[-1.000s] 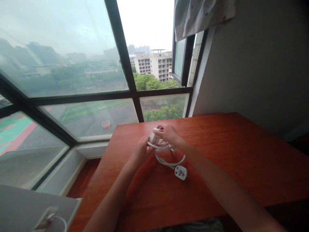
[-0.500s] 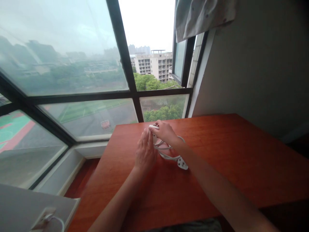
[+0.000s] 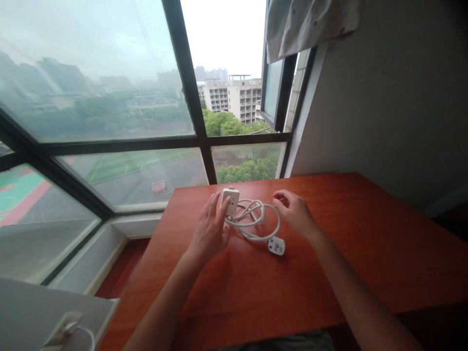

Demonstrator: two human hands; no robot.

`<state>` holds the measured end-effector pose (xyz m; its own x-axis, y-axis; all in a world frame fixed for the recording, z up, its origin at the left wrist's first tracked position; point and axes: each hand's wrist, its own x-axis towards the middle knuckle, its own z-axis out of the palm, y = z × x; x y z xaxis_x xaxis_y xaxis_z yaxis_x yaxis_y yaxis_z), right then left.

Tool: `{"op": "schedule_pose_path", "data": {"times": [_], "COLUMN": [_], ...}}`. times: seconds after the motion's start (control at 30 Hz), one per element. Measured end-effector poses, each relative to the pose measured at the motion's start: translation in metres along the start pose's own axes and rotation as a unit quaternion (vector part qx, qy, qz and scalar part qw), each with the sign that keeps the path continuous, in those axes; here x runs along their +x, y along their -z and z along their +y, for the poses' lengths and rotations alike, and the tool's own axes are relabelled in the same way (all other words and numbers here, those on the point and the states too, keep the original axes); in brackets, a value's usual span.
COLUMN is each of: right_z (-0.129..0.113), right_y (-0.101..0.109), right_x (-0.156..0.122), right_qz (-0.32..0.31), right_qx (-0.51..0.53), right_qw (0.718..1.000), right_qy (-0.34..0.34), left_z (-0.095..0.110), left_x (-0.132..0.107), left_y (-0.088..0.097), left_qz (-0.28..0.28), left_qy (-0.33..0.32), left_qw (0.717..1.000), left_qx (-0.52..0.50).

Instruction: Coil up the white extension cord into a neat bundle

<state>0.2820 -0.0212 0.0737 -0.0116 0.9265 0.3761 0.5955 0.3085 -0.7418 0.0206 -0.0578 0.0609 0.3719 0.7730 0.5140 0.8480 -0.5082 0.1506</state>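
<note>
A white power strip (image 3: 231, 199) with socket holes in its face is at the far part of the table. My left hand (image 3: 210, 224) is closed on its left side, the thumb across the socket face and the other fingers along the edge. The strip's white cable (image 3: 272, 234) lies in loose loops to the right. At its near end rests a white plug (image 3: 277, 245), prongs showing. My right hand (image 3: 294, 210) hovers just right of the loops, fingers curled together, with nothing visible in them.
The reddish-brown wooden table (image 3: 329, 273) reaches to the window frame (image 3: 153, 144) at the back. A grey wall (image 3: 369, 107) runs along the right. At lower left, a wall outlet (image 3: 68, 329) has a white cord plugged in. A curtain (image 3: 310, 27) hangs at the top.
My right hand has let go of the power strip and moved right, past the cable loops. My left hand has shifted slightly left, and the strip's socket face now shows.
</note>
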Motion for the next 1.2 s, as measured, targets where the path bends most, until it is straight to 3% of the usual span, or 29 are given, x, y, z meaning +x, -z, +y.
{"op": "schedule_pose_path", "data": {"times": [0.13, 0.2, 0.3, 0.53, 0.73, 0.97, 1.2], "right_z": [0.033, 0.042, 0.043, 0.022, 0.023, 0.02, -0.013], "right_y": [0.021, 0.018, 0.002, -0.025, -0.028, -0.034, -0.051], "right_x": [-0.039, -0.059, -0.081, -0.091, -0.088, -0.098, -0.114], "right_qz": [0.017, -0.032, -0.113, -0.136, -0.129, -0.118, -0.108], "right_qx": [-0.119, -0.13, -0.073, -0.012, -0.034, -0.081, -0.218], "right_qw": [0.991, 0.989, 0.99, 0.991, 0.991, 0.99, 0.97], "right_qy": [-0.057, -0.069, -0.037, -0.013, -0.019, 0.001, 0.002], "left_z": [0.02, 0.034, 0.05, 0.064, 0.057, 0.054, 0.064], "left_x": [-0.002, -0.002, 0.001, 0.015, 0.02, 0.025, 0.036], "left_y": [0.02, 0.018, 0.002, -0.036, -0.044, -0.043, -0.054], "left_qz": [-0.074, -0.116, -0.129, -0.141, -0.173, -0.183, -0.191], "left_qy": [-0.077, -0.128, -0.199, -0.231, -0.216, -0.131, -0.023], "left_qw": [0.994, 0.985, 0.971, 0.959, 0.959, 0.974, 0.981], "left_qx": [0.036, 0.032, 0.032, 0.084, 0.056, -0.004, -0.019]}}
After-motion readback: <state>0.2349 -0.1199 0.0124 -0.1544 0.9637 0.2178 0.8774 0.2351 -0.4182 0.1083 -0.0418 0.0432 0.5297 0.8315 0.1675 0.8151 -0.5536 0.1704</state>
